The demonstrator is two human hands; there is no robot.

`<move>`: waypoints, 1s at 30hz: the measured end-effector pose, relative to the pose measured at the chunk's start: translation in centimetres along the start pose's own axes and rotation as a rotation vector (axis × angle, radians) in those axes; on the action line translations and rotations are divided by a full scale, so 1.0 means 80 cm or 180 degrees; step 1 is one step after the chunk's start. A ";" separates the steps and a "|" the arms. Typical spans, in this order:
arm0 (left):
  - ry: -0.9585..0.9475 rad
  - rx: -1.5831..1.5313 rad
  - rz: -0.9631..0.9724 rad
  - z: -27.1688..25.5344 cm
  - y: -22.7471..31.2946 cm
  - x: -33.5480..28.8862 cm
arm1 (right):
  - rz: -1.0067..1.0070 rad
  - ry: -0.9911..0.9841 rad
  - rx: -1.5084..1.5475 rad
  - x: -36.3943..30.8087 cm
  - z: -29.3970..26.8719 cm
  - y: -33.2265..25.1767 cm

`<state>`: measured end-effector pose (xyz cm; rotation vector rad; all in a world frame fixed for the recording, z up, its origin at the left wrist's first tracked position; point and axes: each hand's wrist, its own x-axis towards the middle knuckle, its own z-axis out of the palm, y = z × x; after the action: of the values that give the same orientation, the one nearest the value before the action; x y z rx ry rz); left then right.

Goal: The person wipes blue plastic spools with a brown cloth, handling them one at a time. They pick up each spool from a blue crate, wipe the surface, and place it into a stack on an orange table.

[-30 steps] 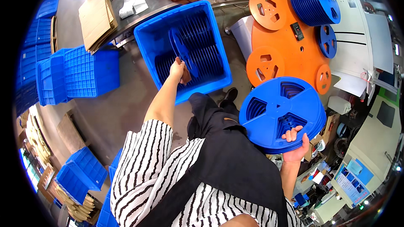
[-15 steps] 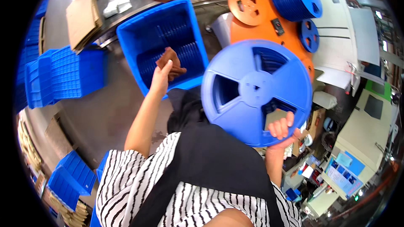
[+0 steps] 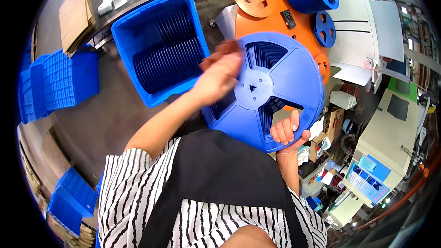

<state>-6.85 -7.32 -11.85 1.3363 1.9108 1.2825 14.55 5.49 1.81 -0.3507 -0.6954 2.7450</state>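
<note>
While my right grip (image 3: 287, 132) is clasping the blue reels (image 3: 297, 76) by their rim, they are extending leftward from it, looking stiff and probably heavy; my left grip (image 3: 218, 79) is holding brown cloth (image 3: 226, 48).

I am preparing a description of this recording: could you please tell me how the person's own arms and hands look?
The left hand and right hand wear no gloves, and the forearms are uncovered. The loose, short sleeves are white with wavy black stripes. A black apron covers the chest.
</note>
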 end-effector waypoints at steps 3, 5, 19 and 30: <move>-0.0639 0.0143 -0.0201 -0.015 -0.019 -0.045 | -0.0135 0.0132 0.0020 -0.009 -0.008 -0.004; -0.1083 0.0431 0.0442 -0.031 -0.016 -0.070 | -0.0251 0.0273 0.0050 -0.017 -0.011 -0.006; -0.1187 0.0815 0.1481 -0.046 0.001 -0.100 | -0.0227 0.0307 0.0427 -0.013 -0.032 -0.010; -0.0867 0.1080 0.1477 -0.046 0.017 -0.096 | -0.0086 0.0361 0.0265 0.029 -0.018 -0.031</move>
<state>-5.97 -15.74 -9.94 2.1044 1.7345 0.9210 13.36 8.96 1.46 -0.4704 -0.5512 2.6943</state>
